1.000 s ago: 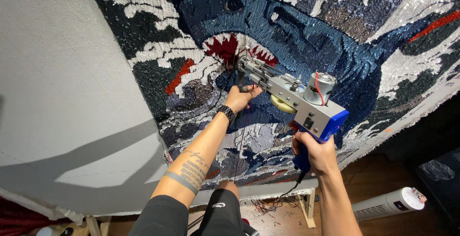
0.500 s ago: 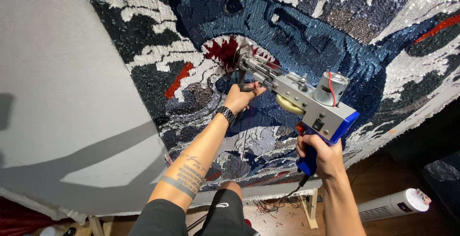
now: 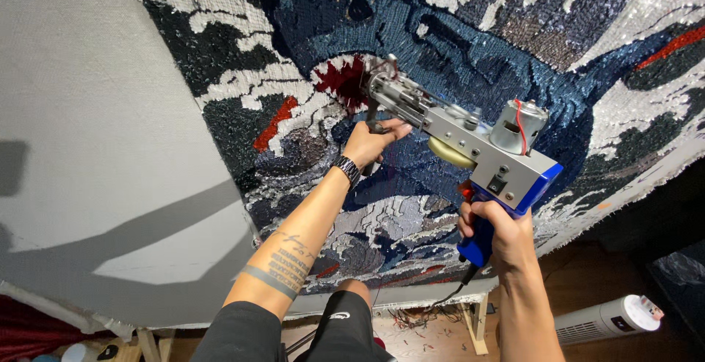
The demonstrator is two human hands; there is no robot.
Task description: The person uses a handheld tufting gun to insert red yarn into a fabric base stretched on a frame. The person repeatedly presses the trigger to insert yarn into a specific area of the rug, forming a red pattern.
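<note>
Two hands are seen on a tufting gun, which is pressed nose-first against a stretched cloth. The right hand is closed tightly round the blue plastic grip at the rear of the gun, below a small black switch set in the grey metal body. The left hand is curled under the front of the tool, its fingers closed on the dark front handle just behind the needle. A black band is worn at that wrist, and dark tattoo bands are visible on the forearm. The gun body is made of flat brushed metal plates; a silver cylindrical motor with red wire sits on top, and a pale yellow wheel is fitted beneath.

The needle end is met by a dark red patch of yarn, ringed by blue, white and black looped pile, coarse and ridged in texture. To the left the cloth is bare, grey and finely woven. A white cylindrical tower fan is laid on the wooden floor at lower right.
</note>
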